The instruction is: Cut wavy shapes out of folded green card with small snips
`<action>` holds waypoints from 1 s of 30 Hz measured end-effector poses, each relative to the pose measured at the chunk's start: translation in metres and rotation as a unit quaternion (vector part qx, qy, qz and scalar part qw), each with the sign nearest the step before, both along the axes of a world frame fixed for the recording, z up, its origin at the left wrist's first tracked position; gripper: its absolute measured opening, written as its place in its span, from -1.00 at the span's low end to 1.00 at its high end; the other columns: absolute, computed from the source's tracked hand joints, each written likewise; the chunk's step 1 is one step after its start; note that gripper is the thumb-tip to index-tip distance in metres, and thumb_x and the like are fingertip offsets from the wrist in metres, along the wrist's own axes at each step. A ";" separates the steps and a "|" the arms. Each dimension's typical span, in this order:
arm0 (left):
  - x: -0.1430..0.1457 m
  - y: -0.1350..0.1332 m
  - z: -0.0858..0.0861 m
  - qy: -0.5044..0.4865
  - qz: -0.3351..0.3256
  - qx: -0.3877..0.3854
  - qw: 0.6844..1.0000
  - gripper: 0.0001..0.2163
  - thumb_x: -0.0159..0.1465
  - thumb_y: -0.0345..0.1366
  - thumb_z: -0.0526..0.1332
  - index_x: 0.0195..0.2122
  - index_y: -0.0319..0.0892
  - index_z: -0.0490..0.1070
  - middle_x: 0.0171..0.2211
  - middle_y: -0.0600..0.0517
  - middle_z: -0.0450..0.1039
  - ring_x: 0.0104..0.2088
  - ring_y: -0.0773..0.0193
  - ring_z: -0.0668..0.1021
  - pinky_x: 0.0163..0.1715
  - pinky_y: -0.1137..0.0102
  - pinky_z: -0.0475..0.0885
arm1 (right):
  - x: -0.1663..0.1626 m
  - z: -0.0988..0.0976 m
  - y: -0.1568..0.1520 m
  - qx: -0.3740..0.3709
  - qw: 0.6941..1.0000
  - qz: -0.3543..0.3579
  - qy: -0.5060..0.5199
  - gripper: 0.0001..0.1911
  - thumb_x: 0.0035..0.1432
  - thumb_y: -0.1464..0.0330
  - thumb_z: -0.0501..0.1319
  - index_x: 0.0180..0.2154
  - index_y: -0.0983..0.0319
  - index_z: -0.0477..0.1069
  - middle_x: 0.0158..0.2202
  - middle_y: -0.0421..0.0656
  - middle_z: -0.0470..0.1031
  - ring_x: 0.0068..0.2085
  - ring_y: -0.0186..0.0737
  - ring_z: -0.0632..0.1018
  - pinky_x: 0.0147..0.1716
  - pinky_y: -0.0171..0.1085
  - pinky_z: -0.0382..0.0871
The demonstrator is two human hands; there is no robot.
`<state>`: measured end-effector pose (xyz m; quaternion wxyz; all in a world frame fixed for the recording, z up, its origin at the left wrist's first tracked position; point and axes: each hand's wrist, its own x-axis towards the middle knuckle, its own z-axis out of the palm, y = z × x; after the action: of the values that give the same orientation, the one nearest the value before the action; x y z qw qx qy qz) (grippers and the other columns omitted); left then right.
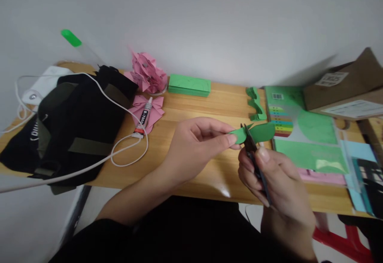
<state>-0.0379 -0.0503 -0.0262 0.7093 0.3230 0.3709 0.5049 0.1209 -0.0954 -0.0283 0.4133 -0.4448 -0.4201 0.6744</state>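
Note:
My left hand (199, 143) pinches one end of a strip of green paper (263, 132) between thumb and fingers, above the front half of the table. Wrapped around dark scissors (254, 155), my right hand (273, 179) holds them with the blades pointing up and away. The blades cross the green paper just right of my left fingertips, and the paper's wider rounded part sticks out to the right of them. Behind the paper, a wavy green paper offcut (255, 104) rests on the table. How far the blades are apart is hard to make out.
A stack of green paper strips (189, 85) lies near the wall, beside a crumpled pink paper flower (148, 73). A glue tube (143, 119) sits on folded pink paper. At left are a black bag (80, 123) and white cable; at right, a green paper pack (317, 125) and cardboard box (344, 83).

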 end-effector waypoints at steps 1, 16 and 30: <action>-0.001 0.000 0.000 -0.001 -0.006 -0.002 1.000 -0.87 -0.03 -0.42 0.47 -0.48 -0.23 0.54 -0.51 0.08 0.61 -0.50 0.31 0.65 -0.41 0.45 0.57 | 0.001 0.001 0.000 0.003 1.000 0.004 -0.003 -0.53 0.31 0.04 0.13 -0.52 0.21 0.24 -0.72 -0.37 0.12 -0.74 -0.52 0.05 -0.85 -0.52 -0.10; -0.009 0.004 0.000 0.043 -0.045 -0.006 0.998 -0.92 0.01 -0.49 0.41 -0.50 -0.21 0.57 -0.56 0.07 0.59 -0.51 0.30 0.63 -0.38 0.40 0.57 | 0.003 -0.002 -0.001 -0.018 1.000 0.007 -0.012 -0.49 0.29 0.04 0.15 -0.58 0.21 0.23 -0.73 -0.34 0.11 -0.73 -0.50 0.04 -0.85 -0.47 -0.16; 0.008 0.018 -0.054 0.052 -0.056 -0.165 0.983 -0.89 -0.09 -0.53 0.43 -0.53 -0.31 0.53 -0.59 0.05 0.58 -0.54 0.36 0.62 -0.44 0.48 0.53 | 0.007 -0.057 0.007 -0.135 0.991 -0.022 0.007 -0.47 0.11 -0.07 0.24 -0.56 0.21 0.24 -0.80 -0.43 0.05 -0.82 -0.54 -0.02 -0.84 -0.46 -0.25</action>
<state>-0.0304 -0.0323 -0.0804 0.7600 0.2472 0.4666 0.3788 0.1274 -0.0884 -0.0856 0.3670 -0.5016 -0.3122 0.7185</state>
